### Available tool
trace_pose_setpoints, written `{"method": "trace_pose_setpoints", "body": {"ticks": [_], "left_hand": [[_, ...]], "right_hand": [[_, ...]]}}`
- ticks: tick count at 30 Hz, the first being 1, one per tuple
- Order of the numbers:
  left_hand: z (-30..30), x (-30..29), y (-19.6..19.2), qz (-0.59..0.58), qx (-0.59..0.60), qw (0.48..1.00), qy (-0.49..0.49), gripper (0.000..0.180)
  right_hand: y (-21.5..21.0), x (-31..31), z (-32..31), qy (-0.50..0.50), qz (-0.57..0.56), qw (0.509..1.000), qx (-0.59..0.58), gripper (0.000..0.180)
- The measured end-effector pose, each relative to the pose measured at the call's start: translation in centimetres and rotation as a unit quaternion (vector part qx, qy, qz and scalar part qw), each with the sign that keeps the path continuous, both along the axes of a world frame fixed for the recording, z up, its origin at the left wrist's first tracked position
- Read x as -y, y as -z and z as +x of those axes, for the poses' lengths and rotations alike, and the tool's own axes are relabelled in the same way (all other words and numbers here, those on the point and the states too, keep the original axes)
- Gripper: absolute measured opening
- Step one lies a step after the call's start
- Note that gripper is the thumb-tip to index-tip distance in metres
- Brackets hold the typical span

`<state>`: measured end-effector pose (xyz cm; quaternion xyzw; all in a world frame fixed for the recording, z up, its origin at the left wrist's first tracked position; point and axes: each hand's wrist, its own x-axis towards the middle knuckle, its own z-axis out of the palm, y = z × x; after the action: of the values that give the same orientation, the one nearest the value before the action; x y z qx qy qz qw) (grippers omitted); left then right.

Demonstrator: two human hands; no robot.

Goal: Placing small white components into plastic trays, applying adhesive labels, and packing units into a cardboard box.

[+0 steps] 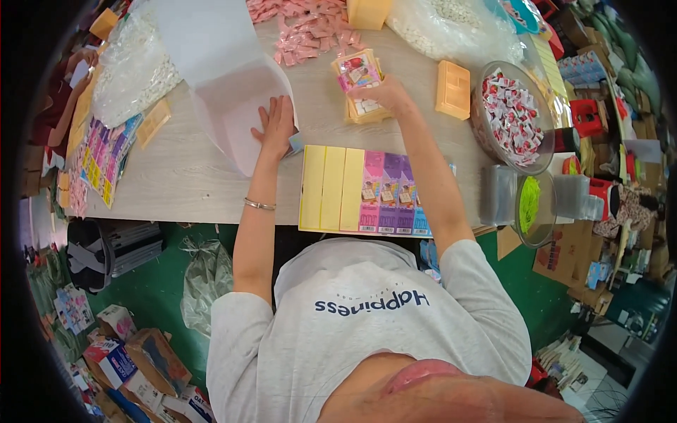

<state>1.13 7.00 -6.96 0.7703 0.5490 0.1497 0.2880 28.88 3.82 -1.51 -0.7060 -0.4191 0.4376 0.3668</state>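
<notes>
My left hand lies with fingers spread inside a white open box, against its right inner wall. The box tilts on the table, its lid flap raised at the back. My right hand closes over the right side of a stack of yellow trays with colourful printed cards on top. Some of its fingertips are hidden by the hand. Between my forearms, at the table's near edge, lies a sheet of yellow, pink and purple printed cards.
Pink sachets are heaped at the back. An orange tray is by a bowl of red-and-white packets. A smaller bowl holds green pieces, near clear plastic boxes. Bags of white pieces stand left, near another person's hand.
</notes>
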Motion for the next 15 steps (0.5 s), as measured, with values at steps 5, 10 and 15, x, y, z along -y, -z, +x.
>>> {"method": "trace_pose_setpoints", "body": {"ticks": [5, 10, 15], "left_hand": [[-0.2, 1.8, -2.0, 0.160, 0.250, 0.950, -0.099, 0.048], [1.7, 9.0, -16.8, 0.209, 0.435, 0.868, 0.114, 0.082], [8.4, 8.9, -11.6, 0.166, 0.541, 0.811, 0.149, 0.123]], "right_hand": [[0.0, 1.9, 1.2, 0.003, 0.005, 0.993, -0.114, 0.056], [-7.7, 8.0, 0.6, -0.088, 0.092, 0.980, -0.156, 0.079], [-7.3, 10.7, -0.7, -0.186, 0.225, 0.952, -0.089, 0.087]]}}
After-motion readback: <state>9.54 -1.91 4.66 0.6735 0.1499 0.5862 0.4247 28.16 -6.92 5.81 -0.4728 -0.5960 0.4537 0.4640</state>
